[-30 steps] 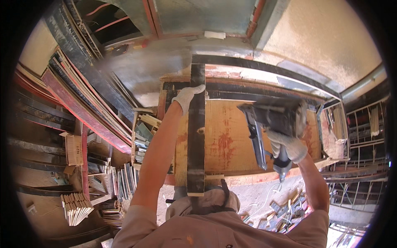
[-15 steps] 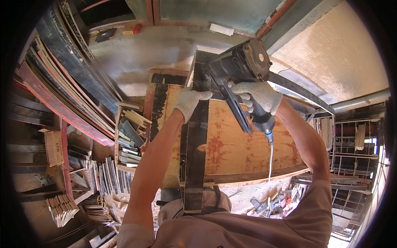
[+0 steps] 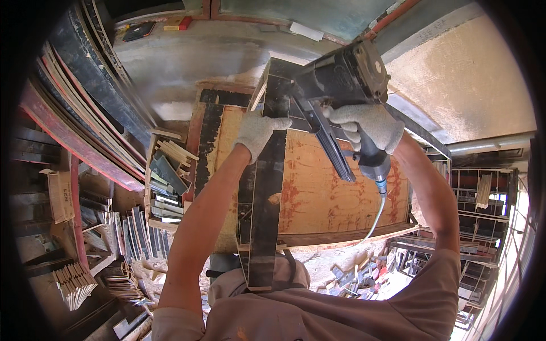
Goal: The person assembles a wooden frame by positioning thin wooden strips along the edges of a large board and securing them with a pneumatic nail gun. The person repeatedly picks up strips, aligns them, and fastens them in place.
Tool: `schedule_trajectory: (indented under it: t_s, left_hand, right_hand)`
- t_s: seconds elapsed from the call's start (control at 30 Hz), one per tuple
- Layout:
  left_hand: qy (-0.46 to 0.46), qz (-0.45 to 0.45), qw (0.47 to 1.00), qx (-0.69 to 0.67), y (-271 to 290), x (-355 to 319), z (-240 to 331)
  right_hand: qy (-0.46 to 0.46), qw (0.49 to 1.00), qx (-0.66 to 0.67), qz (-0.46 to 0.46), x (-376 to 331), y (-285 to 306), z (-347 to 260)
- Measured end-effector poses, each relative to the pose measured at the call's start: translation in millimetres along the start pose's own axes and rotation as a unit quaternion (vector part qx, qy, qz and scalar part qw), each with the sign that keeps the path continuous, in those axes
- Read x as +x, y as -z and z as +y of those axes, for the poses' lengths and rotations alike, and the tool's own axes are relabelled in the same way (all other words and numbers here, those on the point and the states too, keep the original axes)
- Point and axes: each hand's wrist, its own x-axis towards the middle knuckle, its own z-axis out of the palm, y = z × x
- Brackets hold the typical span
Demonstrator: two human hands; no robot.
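Now black board gripped by left hand, pneumatic nailer clasped by right hand, shifted leftward since a second ago.

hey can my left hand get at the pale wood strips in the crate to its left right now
Probably yes: nothing seems to stand between your left hand and the pale wood strips, though it would likely have to let go of the black board it is holding.
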Motion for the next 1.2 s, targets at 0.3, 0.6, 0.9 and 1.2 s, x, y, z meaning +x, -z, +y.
schedule_trajectory:
  t_s: [0.3,0.6,0.9,1.2]
  left_hand:
    - [-0.028,0.013,0.998,0.047,3,15,-13]
    - [-0.027,0.013,0.999,0.022,3,8,-13]
    - [0.007,0.004,1.000,0.021,0,-4,14]
    - [-0.038,0.058,0.938,0.339,-1,22,13]
  right_hand:
    - [-0.035,0.999,0.005,0.001,1,0,-11]
    - [0.000,0.999,-0.034,-0.008,-6,-1,-22]
    - [-0.012,0.998,0.022,0.057,-40,0,16]
    - [-0.102,0.938,0.210,0.257,-261,-114,318]
